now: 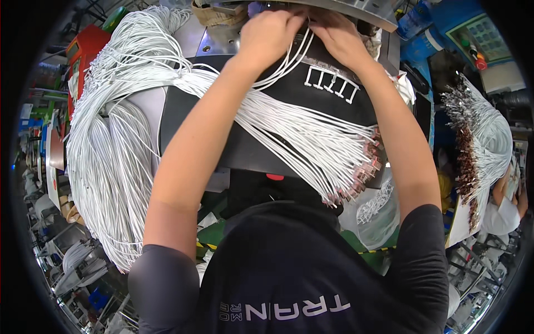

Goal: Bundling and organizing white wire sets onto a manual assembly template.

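At the far edge of the work surface my left hand (270,34) and my right hand (340,39) meet, fingers closed around the ends of a few white cables (298,54). The fingertips are partly hidden under a metal machine edge, so the very ends do not show. These cables loop back to the left into a thick white bundle (289,119). The bundle lies across a black mat (239,146), and its ends carry pinkish-brown connectors (364,167). Below my right hand lies a white comb-like plastic frame (332,83).
A large hank of white cables (108,172) hangs over the left side. The metal machine part (356,10) overhangs the far edge. A clear bag (378,214) with white plastic pieces is near my right elbow. Further right are more bundled cables (484,131) and another person's arm (503,186).
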`<state>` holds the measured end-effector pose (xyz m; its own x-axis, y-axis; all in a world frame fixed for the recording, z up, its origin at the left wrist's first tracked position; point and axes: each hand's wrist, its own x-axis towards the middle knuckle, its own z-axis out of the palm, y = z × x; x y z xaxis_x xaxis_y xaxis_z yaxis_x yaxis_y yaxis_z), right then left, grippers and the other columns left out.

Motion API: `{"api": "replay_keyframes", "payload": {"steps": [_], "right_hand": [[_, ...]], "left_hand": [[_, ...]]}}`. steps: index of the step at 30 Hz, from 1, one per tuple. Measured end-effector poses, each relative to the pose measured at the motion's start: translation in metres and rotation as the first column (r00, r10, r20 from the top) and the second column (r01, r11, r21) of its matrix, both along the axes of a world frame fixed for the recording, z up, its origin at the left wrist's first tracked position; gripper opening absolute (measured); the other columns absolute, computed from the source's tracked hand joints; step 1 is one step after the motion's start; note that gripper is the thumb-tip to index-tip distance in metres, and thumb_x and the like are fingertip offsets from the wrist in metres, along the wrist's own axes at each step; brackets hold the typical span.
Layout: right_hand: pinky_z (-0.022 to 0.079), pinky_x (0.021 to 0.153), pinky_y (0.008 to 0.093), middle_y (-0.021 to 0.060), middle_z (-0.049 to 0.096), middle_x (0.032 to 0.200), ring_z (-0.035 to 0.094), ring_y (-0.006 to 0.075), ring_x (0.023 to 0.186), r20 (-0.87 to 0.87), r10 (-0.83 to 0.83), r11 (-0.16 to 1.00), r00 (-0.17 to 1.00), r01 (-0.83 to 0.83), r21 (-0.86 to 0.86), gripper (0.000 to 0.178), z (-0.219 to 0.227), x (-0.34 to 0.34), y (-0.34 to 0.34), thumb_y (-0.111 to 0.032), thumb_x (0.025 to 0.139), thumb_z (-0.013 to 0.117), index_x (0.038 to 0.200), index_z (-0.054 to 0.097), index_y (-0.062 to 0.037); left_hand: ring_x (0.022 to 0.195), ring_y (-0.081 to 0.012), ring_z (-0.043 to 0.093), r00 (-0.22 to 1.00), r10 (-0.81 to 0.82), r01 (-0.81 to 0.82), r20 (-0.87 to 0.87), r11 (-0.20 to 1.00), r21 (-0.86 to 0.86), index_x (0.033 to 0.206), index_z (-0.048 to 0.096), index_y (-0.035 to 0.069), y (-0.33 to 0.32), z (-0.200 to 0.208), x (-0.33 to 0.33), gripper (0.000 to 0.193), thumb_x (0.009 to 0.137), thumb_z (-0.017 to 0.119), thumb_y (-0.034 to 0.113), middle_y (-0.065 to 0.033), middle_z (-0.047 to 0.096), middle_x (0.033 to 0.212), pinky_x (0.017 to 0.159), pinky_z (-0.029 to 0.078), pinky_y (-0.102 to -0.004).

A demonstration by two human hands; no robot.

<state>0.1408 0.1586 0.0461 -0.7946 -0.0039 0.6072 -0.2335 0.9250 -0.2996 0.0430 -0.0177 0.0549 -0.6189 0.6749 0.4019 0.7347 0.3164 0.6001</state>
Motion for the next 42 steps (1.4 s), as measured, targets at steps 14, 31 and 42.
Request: {"api": "replay_keyframes", "payload": {"steps": [14,31,42], "right_hand": [[0.050,0.091,0.0431,0.0180,0.070,0.106,0.065,0.0351,0.102,-0.165,-0.446,0.846,0.880,0.475,0.241,0.033,-0.037,-0.001,-0.021,-0.030,0.092,0.061,0.114,0.070,-0.0065],[0.032,0.055,0.0253,0.0005,0.046,0.069,0.039,0.0098,0.059,-0.102,-0.840,0.437,0.533,0.552,-0.710,0.032,-0.065,0.311,-0.044,-0.018,0.105,0.049,0.074,0.048,-0.0080],[0.051,0.085,0.0330,0.0092,0.068,0.109,0.061,0.0157,0.099,0.728,-0.186,0.246,0.660,0.748,-0.616,0.018,-0.155,0.352,-0.169,-0.012,0.093,0.063,0.106,0.066,0.0002]], "left_hand": [[0.116,-0.0375,0.064,0.840,0.073,-0.277,-0.537,0.910,-0.309,0.132,0.059,0.004,0.030,-0.043,-0.024,0.041,0.094,0.048,0.016,-0.0238,0.065,0.125,0.107,0.042,-0.0508],[0.073,-0.0148,0.066,0.182,-0.313,-0.033,0.932,0.945,0.324,0.089,0.065,0.000,-0.233,-0.059,0.174,0.038,0.106,0.053,0.032,-0.0085,0.070,0.081,0.065,0.050,-0.0280],[0.088,-0.0168,0.064,0.191,0.149,-0.751,0.970,0.659,0.047,0.110,0.060,0.005,-0.295,-0.179,0.169,0.017,0.104,0.057,0.020,-0.0063,0.066,0.097,0.074,0.052,-0.0303]]}}
